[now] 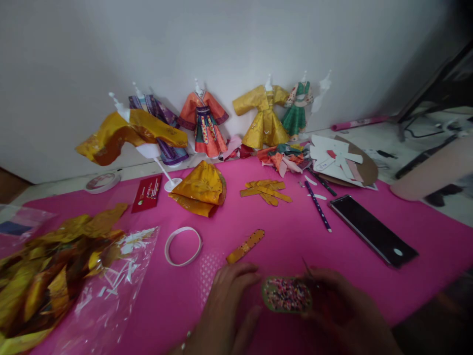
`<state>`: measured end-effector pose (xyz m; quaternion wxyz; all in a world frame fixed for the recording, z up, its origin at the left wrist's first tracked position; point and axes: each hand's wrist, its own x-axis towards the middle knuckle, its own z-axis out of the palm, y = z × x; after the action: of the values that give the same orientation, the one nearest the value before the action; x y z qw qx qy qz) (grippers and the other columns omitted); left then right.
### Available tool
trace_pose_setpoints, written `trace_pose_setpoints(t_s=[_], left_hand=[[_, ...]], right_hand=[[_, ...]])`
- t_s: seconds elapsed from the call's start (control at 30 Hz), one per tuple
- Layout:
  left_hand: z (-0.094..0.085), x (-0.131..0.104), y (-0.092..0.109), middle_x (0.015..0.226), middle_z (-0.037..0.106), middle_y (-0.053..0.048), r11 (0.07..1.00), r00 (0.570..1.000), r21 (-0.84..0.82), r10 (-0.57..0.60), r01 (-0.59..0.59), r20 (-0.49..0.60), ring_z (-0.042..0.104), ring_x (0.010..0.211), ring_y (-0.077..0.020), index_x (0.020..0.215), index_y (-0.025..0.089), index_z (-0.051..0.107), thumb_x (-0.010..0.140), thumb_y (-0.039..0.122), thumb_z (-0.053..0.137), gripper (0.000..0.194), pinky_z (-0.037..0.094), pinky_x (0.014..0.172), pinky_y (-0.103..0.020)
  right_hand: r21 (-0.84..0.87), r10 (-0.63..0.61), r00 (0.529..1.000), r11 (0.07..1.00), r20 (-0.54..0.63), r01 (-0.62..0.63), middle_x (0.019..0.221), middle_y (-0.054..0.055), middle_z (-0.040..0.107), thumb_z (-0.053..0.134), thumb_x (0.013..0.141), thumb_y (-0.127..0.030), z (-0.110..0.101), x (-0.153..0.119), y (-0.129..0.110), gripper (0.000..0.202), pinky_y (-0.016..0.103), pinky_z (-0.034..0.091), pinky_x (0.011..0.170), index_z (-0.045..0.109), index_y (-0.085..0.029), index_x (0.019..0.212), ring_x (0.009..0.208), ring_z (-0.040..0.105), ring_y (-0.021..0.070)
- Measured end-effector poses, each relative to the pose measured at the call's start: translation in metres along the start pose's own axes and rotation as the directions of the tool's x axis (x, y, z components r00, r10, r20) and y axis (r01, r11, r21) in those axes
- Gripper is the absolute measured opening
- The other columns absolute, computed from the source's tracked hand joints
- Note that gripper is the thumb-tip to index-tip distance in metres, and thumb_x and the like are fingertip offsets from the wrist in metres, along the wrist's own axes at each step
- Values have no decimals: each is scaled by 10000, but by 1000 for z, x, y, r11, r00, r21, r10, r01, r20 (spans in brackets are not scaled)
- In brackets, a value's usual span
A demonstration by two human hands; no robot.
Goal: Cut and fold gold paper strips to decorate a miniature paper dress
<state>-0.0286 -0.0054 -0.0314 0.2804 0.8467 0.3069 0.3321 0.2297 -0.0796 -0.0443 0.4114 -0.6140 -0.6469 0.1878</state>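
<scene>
Near the front edge, my left hand lies on the pink mat with its fingers loosely apart and nothing held, its fingertips left of a small oval dish full of multicoloured beads. My right hand is at the dish's right side, fingers pinched around a thin dark tool, perhaps a needle or tweezers; blur hides its exact form. Just beyond my left fingertips lies a gold fabric strip with dark dots along its edge. More gold strips are piled farther back.
Behind stand small dressed figures along the wall. Gold fabric, a white tape ring and a plastic bag of scraps are on the left. A phone, a purple pen and white card pieces are on the right.
</scene>
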Motion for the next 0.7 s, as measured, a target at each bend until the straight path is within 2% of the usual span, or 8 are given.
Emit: trace_pose_setpoints(t_s=[0.27,0.37,0.47,0.57,0.7], left_hand=[[-2,-1,-2,1312,580,-93,1000,999,0,14,-14,33,549,1229,-268,1351,287,460,955,223,512,404,511,1005,-427],[-4,0,0,1325,571,-86,1000,999,-8,11,-11,37,543,1235,-259,1360,286,453,961,216,500,408,498,1025,-417],[-5,-1,-1,1335,559,-86,1000,998,-8,5,-4,57,531,1246,-254,1373,282,441,962,222,510,420,484,1044,-411],[-5,-2,-3,1336,549,-98,998,996,-10,55,-55,66,513,1260,-262,1385,265,436,948,246,549,451,472,1060,-417],[-5,-2,-4,1353,542,-104,991,984,19,133,-136,120,497,1277,-268,1404,255,433,901,227,615,536,477,1062,-410]], right_hand=[[34,-4,1000,999,21,3,1008,15,775,774,752,-236,-3,2,-6,410,256,634,742,628,-301,1130,859,764,217],[23,14,1000,1000,-28,-14,1003,31,770,763,765,-260,-2,2,-8,374,288,640,747,632,-290,1114,872,759,234],[40,-28,999,999,-39,29,1003,10,761,759,776,-238,-2,4,-12,411,255,631,738,600,-301,1149,846,754,199],[56,-81,997,995,17,80,1016,-14,752,755,780,-188,-2,7,-17,469,217,617,747,562,-321,1186,847,748,165],[72,-74,997,995,18,72,995,-23,741,722,798,-170,-2,7,-23,456,219,610,755,546,-328,1188,834,739,154]])
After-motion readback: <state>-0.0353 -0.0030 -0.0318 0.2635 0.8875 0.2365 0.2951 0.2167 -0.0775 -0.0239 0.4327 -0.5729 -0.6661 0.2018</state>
